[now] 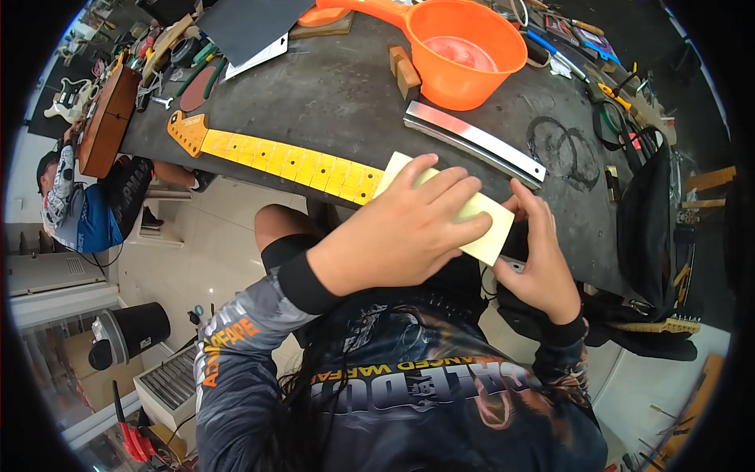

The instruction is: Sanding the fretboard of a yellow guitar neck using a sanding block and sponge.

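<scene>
1. Clamps a pale yellow, flat rectangular block (493, 242) with the left hand (405, 224), spreading bent fingers across the upper face from edge to edge.
2. Curves the right hand (546, 267) about the block's right end, with thumb and fingertips apart near two corners; cannot tell touching from just beside.
3. Shows, at far left, a person in patterned sleeves (86, 200) near a reddish-brown wooden panel (108, 122).
4. Has next a glossy yellow wooden guitar neck with dark dots (291, 165), lying along the near edge of a dark grey workbench (338, 94), headstock leftmost.
5. Places the block at the right end of the neck's visible stretch, slanting down rightward beneath the left hand.
6. Bears, farther back, small brown wooden blocks (404, 72) beside an orange plastic dipper (456, 90); nearer, a straight silver metal bar (476, 141).
7. Ends rightward with dark ring marks (588, 164) and a black fabric bag (646, 236).
</scene>
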Available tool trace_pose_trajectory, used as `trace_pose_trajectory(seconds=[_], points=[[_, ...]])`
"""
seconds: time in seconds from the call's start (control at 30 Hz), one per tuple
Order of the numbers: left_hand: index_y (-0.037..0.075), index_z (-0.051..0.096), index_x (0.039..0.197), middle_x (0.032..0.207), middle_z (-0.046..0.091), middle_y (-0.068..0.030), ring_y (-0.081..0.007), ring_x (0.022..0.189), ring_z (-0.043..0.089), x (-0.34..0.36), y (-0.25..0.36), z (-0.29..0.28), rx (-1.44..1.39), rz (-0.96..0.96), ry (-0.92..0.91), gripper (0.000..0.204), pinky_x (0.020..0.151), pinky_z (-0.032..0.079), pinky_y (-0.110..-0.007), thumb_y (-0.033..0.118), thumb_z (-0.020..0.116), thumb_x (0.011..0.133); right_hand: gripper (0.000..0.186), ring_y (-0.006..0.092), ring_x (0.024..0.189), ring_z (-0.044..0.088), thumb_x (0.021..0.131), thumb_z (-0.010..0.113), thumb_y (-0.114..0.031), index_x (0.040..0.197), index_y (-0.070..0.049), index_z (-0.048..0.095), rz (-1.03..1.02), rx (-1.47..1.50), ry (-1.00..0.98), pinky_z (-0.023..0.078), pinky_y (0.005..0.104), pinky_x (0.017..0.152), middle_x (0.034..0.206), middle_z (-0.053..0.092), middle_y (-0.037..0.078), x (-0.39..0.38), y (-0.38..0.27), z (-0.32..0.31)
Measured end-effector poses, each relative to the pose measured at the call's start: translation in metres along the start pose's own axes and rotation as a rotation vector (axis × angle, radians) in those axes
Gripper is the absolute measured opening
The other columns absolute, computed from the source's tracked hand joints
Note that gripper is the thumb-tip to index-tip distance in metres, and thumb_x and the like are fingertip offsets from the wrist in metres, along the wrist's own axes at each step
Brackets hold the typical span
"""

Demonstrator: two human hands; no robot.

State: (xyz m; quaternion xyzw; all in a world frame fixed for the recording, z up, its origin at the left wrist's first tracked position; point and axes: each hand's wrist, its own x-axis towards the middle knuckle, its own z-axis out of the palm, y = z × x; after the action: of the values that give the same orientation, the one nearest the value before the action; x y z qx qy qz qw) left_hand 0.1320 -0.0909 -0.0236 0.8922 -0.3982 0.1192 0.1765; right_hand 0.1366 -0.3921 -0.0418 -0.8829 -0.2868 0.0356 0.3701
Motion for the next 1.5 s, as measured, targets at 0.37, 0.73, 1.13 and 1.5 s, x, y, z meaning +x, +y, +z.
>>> trace_pose_trajectory(seconds=[0.37, 0.73, 1.13, 1.5], points=[[0.026, 0.074, 0.148, 0.148, 0.069, -0.0096, -0.0321, 0.142, 0.066, -0.015, -0.006, 0.001, -0.044, -0.062, 0.026, 0.06, 0.126, 0.048, -0.063, 0.042, 0.095, 0.094, 0.145, 0.0351, 0.127, 0.062, 0.075, 0.111, -0.018, 0.191, -0.001, 0.025, -0.07, -0.142, 0.167, 0.046, 0.052, 0.119, 0.143, 0.07, 0.013, 0.016, -0.004, 0.055], [0.027, 0.079, 0.151, 0.151, 0.07, -0.0118, -0.0371, 0.147, 0.065, -0.078, -0.058, -0.047, 0.104, -0.276, -0.06, 0.067, 0.131, 0.044, -0.062, 0.027, 0.097, 0.087, 0.129, 0.0252, 0.102, 0.056, 0.076, 0.105, -0.014, 0.186, -0.004, 0.037, -0.099, -0.116, 0.193, 0.045, 0.0437, 0.101, 0.13, 0.074, 0.006, 0.02, 0.002, 0.056], [0.02, 0.08, 0.151, 0.152, 0.07, -0.012, -0.0381, 0.145, 0.063, -0.156, -0.118, -0.082, 0.287, -0.544, 0.028, 0.056, 0.126, 0.042, -0.056, 0.027, 0.092, 0.097, 0.124, 0.0251, 0.101, 0.055, 0.076, 0.105, -0.016, 0.183, -0.004, 0.042, -0.108, -0.13, 0.192, 0.046, 0.0424, 0.097, 0.131, 0.075, 0.006, 0.021, 0.002, 0.056], [0.024, 0.079, 0.156, 0.143, 0.071, -0.0073, -0.0318, 0.135, 0.065, -0.214, -0.161, -0.108, 0.53, -0.823, 0.128, 0.047, 0.115, 0.045, -0.051, 0.038, 0.083, 0.111, 0.121, 0.0264, 0.102, 0.055, 0.076, 0.103, -0.014, 0.181, -0.004, 0.045, -0.109, -0.144, 0.218, 0.047, 0.0431, 0.097, 0.132, 0.075, 0.008, 0.02, 0.001, 0.058]])
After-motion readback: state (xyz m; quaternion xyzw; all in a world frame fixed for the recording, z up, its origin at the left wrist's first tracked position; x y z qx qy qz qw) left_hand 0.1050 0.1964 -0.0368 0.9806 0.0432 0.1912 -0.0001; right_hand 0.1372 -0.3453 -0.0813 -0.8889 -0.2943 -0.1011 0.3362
